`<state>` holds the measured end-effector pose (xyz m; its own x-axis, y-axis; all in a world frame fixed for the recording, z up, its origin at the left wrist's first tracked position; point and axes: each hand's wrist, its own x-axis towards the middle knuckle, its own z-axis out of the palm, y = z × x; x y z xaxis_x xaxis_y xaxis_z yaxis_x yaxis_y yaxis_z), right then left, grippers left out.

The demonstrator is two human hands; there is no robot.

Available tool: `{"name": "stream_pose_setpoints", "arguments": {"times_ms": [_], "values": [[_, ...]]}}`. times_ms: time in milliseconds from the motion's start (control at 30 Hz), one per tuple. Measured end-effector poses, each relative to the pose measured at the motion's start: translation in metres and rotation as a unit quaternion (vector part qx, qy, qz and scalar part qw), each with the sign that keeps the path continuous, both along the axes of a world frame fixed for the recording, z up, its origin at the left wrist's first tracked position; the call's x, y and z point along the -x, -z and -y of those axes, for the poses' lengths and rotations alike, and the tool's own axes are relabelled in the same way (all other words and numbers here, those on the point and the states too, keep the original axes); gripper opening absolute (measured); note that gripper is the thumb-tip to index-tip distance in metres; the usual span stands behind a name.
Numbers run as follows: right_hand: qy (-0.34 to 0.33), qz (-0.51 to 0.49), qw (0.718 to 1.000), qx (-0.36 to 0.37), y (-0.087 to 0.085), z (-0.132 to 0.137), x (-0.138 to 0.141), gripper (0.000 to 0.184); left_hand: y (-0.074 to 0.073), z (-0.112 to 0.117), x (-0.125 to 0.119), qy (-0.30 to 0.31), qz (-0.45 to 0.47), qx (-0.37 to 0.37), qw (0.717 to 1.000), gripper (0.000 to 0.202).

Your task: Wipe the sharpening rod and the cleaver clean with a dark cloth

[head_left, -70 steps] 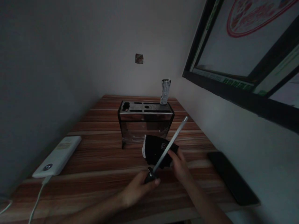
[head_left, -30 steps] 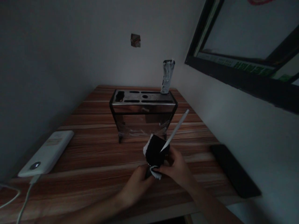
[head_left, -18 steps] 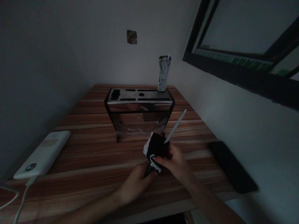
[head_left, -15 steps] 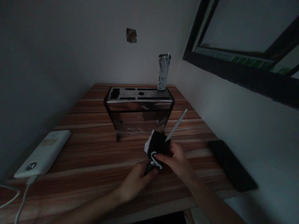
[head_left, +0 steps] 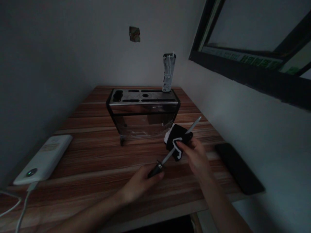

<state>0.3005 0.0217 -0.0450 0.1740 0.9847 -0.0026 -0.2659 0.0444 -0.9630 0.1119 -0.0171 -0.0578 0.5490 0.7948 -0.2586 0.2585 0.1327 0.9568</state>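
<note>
My left hand (head_left: 138, 183) is closed around the black handle of a honing steel (head_left: 167, 157). The grey rod slants up and to the right, away from me. Partway along it, my right hand (head_left: 198, 157) pinches a black cloth (head_left: 179, 132) with white trim around the rod. The rod's tip sticks out past the cloth. Just beyond my hands stands a knife block (head_left: 143, 108) with a slotted metal top and clear sides. A grey upright piece (head_left: 168, 72) with white streaks rises from its right end.
On the wood-grain table (head_left: 97, 158), a white power bank (head_left: 45, 158) with a plugged-in cable (head_left: 23, 207) lies at the left. A black phone-like slab (head_left: 239, 168) rests near the right edge. Walls close in on both sides, with a dark window frame (head_left: 230, 76) at upper right.
My right hand has slid the cloth up and right along the rod, away from the handle, baring the lower rod. My left hand still grips the handle.
</note>
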Motion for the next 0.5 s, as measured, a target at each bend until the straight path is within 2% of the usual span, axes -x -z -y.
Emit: {"name": "stream_pose_setpoints", "arguments": {"times_ms": [267, 500], "values": [[0.136, -0.049, 0.988, -0.053, -0.007, -0.011, -0.020, 0.022, 0.005, 0.000, 0.000, 0.022, 0.009, -0.003, 1.000, 0.032], [0.209, -0.057, 0.971, -0.103, -0.011, -0.016, -0.036, 0.019, -0.003, 0.000, 0.000, 0.046, 0.009, -0.013, 0.999, 0.031]]}}
